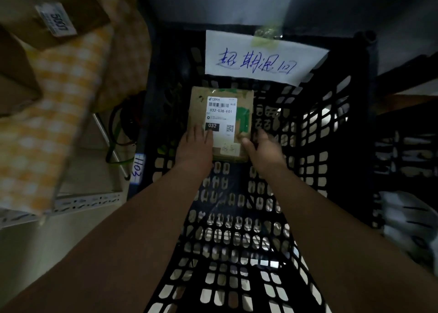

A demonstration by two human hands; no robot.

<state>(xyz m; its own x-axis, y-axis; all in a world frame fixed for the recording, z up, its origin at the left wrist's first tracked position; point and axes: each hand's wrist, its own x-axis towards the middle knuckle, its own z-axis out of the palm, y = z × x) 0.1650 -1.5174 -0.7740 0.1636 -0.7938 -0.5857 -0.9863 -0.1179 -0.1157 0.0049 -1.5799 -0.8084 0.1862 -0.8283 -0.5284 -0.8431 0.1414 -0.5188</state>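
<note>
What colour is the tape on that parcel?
Green tape on the brown parcel, head view.
</note>
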